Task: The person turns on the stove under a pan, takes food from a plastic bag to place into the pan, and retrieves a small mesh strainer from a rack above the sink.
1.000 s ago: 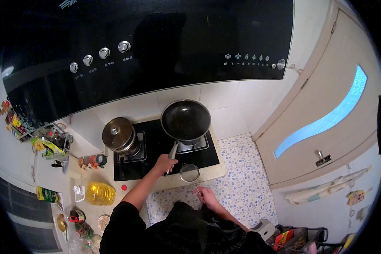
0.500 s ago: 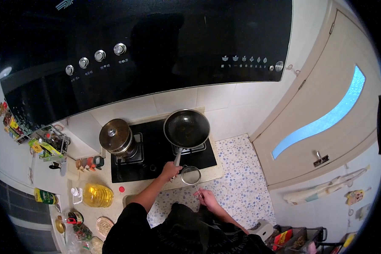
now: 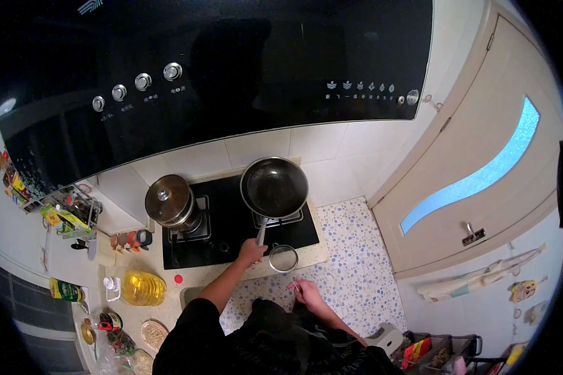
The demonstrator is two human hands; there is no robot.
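My left hand (image 3: 251, 251) is closed around the handle of a dark wok (image 3: 274, 187), which is over the right burner of the black stove (image 3: 231, 219). In my right hand (image 3: 304, 291), the fingers are closed on the thin handle of a small round strainer (image 3: 284, 258). The strainer's mesh is near the stove's front edge, to the right of my left hand. On the left burner stands a pot (image 3: 169, 201) with a glass lid.
A range hood (image 3: 231, 75) hangs above the stove. To the left are an oil jug (image 3: 142, 288), spice jars (image 3: 131, 239), a plate (image 3: 153, 335) of pale food and a sauce bottle (image 3: 109, 322). A door (image 3: 481, 144) stands at the right.
The wok, lower half a second ago than at first, now appears slightly higher again. The strainer has shifted slightly right and down. Both hands keep their holds.
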